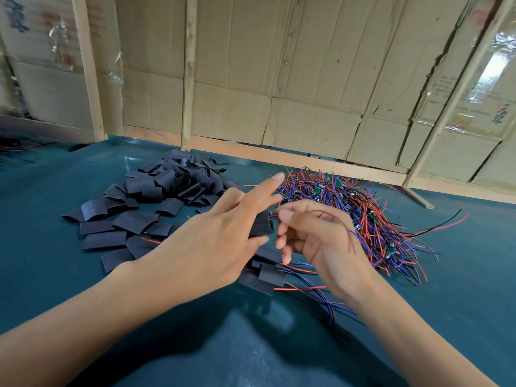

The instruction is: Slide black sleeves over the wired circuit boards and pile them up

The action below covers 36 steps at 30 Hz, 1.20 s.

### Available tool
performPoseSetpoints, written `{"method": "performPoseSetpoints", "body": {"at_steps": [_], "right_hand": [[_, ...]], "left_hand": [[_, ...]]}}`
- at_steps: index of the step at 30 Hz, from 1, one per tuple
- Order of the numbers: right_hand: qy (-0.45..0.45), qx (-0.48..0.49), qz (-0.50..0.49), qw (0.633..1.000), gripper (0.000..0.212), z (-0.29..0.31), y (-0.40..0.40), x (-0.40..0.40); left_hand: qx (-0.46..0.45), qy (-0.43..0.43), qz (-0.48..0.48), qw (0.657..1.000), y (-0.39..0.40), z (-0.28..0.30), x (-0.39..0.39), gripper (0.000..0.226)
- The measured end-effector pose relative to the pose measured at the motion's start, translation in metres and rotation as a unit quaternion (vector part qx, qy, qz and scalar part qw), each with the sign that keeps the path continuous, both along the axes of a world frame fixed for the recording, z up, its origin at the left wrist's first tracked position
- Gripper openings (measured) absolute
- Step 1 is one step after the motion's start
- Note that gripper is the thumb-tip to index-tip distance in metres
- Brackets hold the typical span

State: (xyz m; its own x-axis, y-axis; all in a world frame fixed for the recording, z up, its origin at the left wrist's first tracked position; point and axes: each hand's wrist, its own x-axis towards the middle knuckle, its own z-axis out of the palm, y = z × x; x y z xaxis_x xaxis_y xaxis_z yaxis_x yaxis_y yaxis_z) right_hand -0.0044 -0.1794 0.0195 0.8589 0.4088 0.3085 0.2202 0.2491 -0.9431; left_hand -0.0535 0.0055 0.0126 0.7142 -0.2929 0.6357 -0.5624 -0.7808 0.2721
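Note:
My left hand point(220, 236) grips a black sleeve point(262, 225) above the table, its index finger stretched out forward. Red and blue wires stick out of the sleeve's right end. My right hand point(310, 236) sits just right of the sleeve, fingers curled, pinching those wires point(275, 217). A heap of loose black sleeves point(156, 196) lies to the left. A tangle of wired circuit boards point(349, 213) with red, blue and black leads lies to the right. Below my hands rests a small pile of sleeved boards point(262, 276) with wires trailing right.
The green table mat point(83, 297) spreads under everything. A cardboard wall with wooden battens point(190, 79) stands behind the heaps. A wooden foot point(418, 198) juts onto the mat at the right. More wires point(16, 149) lie at the far left edge.

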Motion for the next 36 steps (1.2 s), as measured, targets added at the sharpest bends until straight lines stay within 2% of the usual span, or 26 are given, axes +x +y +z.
{"method": "performPoseSetpoints", "body": {"at_steps": [2, 4, 7, 9, 12, 15, 17, 19, 21, 23, 29, 33, 36], "right_hand": [[0.005, 0.029, 0.002, 1.000, 0.008, 0.001, -0.003, 0.003], [0.021, 0.039, -0.003, 0.999, 0.009, 0.003, -0.004, 0.005], [0.059, 0.042, -0.030, 0.997, 0.016, 0.007, -0.009, 0.010], [0.074, 0.030, -0.052, 0.995, 0.020, 0.011, -0.015, 0.015], [0.111, -0.005, -0.072, 0.991, 0.031, 0.016, -0.027, 0.023], [0.164, -0.052, -0.073, 0.982, 0.024, 0.018, -0.039, 0.030], [0.190, -0.080, -0.065, 0.976, 0.014, 0.016, -0.044, 0.034], [0.201, -0.105, -0.046, 0.973, 0.011, 0.011, -0.044, 0.035], [0.208, -0.123, -0.034, 0.970, 0.008, 0.008, -0.042, 0.034], [0.215, -0.137, -0.032, 0.966, 0.010, 0.006, -0.040, 0.034], [0.215, -0.203, -0.030, 0.955, 0.005, 0.011, -0.051, 0.040], [0.183, -0.283, 0.033, 0.941, 0.005, 0.018, -0.074, 0.043], [0.160, -0.356, 0.093, 0.916, 0.009, 0.019, -0.094, 0.046]], "left_hand": [[0.029, 0.001, -0.016, 0.999, 0.003, -0.003, 0.004, 0.078], [0.020, 0.033, -0.047, 0.998, 0.008, -0.004, 0.006, 0.092], [-0.007, 0.029, -0.045, 0.999, 0.015, -0.007, 0.014, 0.091], [-0.039, 0.032, -0.034, 0.998, 0.022, -0.008, 0.022, 0.079], [-0.092, 0.072, -0.029, 0.993, 0.035, -0.013, 0.032, 0.044], [-0.086, 0.068, -0.002, 0.994, 0.042, -0.017, 0.035, 0.017], [-0.054, 0.065, 0.016, 0.996, 0.041, -0.015, 0.033, 0.024], [0.029, 0.094, 0.046, 0.994, 0.037, -0.016, 0.030, 0.045], [0.100, 0.127, 0.066, 0.985, 0.031, -0.019, 0.027, 0.053], [0.133, 0.128, 0.078, 0.980, 0.026, -0.022, 0.025, 0.048], [0.169, 0.056, 0.108, 0.978, 0.030, -0.015, 0.024, 0.029], [0.179, 0.029, 0.103, 0.978, 0.036, -0.009, 0.025, 0.026], [0.199, 0.017, 0.083, 0.976, 0.046, -0.005, 0.026, 0.025]]}}
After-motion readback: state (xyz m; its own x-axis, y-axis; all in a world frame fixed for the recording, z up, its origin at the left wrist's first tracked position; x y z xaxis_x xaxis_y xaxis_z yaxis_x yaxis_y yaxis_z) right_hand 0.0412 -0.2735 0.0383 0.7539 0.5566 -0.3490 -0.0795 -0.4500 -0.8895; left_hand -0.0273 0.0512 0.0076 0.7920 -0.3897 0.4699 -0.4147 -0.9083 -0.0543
